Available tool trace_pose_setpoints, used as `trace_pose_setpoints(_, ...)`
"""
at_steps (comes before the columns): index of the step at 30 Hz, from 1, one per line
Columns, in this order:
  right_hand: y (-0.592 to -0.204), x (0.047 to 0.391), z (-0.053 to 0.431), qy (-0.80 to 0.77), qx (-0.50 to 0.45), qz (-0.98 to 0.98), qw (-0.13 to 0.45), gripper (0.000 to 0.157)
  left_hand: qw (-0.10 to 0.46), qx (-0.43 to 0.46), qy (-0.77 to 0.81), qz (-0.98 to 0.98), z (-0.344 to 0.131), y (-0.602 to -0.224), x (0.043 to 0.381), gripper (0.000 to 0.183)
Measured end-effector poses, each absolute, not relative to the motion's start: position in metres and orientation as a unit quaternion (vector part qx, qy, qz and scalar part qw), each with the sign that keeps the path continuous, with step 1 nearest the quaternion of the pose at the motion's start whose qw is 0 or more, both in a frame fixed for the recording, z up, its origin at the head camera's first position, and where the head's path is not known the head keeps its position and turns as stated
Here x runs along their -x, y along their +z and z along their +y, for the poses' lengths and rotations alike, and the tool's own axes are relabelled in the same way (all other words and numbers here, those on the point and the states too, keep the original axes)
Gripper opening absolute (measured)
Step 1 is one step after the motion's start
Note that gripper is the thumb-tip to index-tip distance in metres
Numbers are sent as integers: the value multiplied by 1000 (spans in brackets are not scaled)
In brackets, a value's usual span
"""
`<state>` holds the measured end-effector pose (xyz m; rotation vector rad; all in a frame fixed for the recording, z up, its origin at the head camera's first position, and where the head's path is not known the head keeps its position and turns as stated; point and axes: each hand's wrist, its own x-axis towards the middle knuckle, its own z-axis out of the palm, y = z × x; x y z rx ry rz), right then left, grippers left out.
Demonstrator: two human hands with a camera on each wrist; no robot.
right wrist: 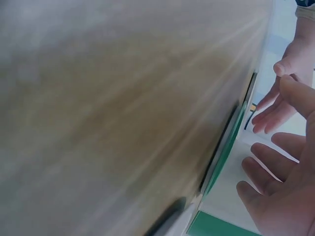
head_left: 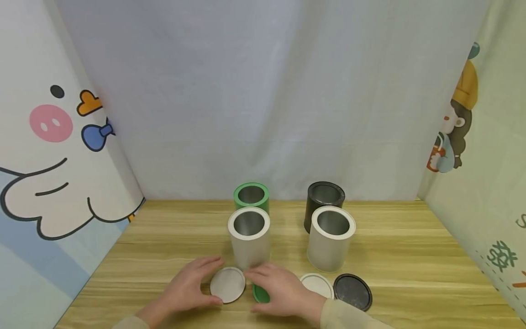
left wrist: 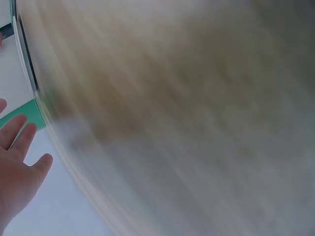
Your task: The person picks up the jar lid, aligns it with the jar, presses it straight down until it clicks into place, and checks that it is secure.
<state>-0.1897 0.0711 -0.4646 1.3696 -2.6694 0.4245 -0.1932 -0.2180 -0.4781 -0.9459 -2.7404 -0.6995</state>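
Note:
In the head view my left hand reaches around the left side of a pale grey round lid, thumb and fingers apart. My right hand hovers over a green lid and covers part of it, fingers pointing left. The right wrist view has this hand with its fingers spread beside the lids near the wooden table. Spread fingers also show on the left hand in the left wrist view. Right behind the two lids stands a pale grey can with an uncovered top.
A cream lid, partly behind the right forearm, and a black lid lie on the table to the right. Behind them stands an off-white can. Farther back are a green can and a black can, both uncovered.

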Motion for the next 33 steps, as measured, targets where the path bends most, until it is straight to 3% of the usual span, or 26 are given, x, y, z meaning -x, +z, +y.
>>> trace_pose_setpoints(11, -470, 193, 64, 149, -437, -887, 12, 65, 47, 324, -232, -916, -222, -481, 195, 91)
trace_pose_setpoints(16, -472, 192, 61, 141, -428, -893, 17, 64, 41, 324, -225, -918, -223, -483, 197, 89)
trace_pose_setpoints(24, -471, 191, 52, 137, -408, -902, 22, 65, 70, 354, -225, -905, -225, -485, 199, 78)
trace_pose_setpoints(33, -471, 190, 47, 135, -405, -904, 10, 61, 67, 383, -230, -892, -223, -485, 200, 65)
